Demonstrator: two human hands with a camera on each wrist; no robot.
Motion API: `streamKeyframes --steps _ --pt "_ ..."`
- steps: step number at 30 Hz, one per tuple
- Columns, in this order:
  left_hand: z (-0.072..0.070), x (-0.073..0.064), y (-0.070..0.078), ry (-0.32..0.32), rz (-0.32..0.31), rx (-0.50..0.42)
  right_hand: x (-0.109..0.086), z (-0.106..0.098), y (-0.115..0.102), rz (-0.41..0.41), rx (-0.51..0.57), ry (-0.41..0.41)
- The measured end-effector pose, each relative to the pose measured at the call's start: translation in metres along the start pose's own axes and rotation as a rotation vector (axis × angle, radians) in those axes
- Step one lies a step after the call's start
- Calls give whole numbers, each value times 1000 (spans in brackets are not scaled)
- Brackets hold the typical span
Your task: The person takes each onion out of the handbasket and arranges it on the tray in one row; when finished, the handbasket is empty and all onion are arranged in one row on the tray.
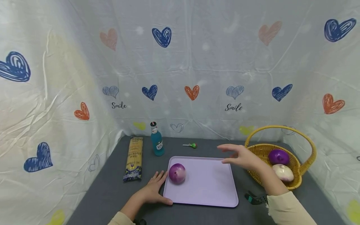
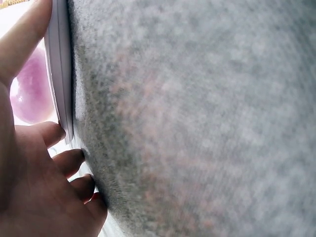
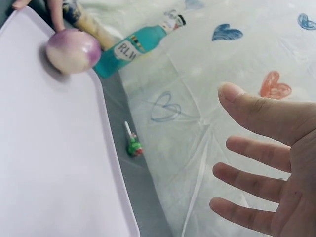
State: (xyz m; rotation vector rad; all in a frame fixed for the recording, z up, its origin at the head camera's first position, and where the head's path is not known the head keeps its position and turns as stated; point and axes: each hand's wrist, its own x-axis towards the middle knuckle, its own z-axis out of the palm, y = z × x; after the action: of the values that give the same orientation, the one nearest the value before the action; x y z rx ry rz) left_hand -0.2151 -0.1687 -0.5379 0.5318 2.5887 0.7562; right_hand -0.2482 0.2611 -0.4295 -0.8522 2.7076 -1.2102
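A pale lilac tray [image 1: 208, 187] lies on the dark table, with a purple-and-white onion [image 1: 177, 173] on its left part. My left hand [image 1: 153, 189] is spread along the tray's left edge; in the left wrist view its thumb and forefinger touch the rim [image 2: 60, 74]. Above the tray's far right corner hovers my right hand [image 1: 239, 156], fingers apart and nothing between them. The right wrist view shows that hand [image 3: 266, 168] with the thumb raised away from the loosely bent fingers. To its right stands a yellow wicker basket [image 1: 258, 151] holding a glossy purple round vegetable [image 1: 278, 157] and a whitish one [image 1: 282, 172].
Behind the tray lies a green-wrapped lollipop [image 1: 193, 145]. A blue-green bottle [image 1: 157, 142] stands at the back left, beside a long yellow pasta packet [image 1: 133, 159]. A white curtain [image 1: 208, 109] with printed hearts closes off the back and sides.
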Motion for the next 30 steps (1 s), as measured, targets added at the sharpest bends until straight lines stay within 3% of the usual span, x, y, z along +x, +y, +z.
streamKeyframes --steps 9,22,30 --pt "1 -2 -4 6 -7 -2 -14 -24 11 42 -41 -27" --pt "0 -1 -2 7 1 -3 -42 -77 19 206 -27 -146" --pt "0 -2 0 8 1 -9 -52 -99 31 192 -11 -179"
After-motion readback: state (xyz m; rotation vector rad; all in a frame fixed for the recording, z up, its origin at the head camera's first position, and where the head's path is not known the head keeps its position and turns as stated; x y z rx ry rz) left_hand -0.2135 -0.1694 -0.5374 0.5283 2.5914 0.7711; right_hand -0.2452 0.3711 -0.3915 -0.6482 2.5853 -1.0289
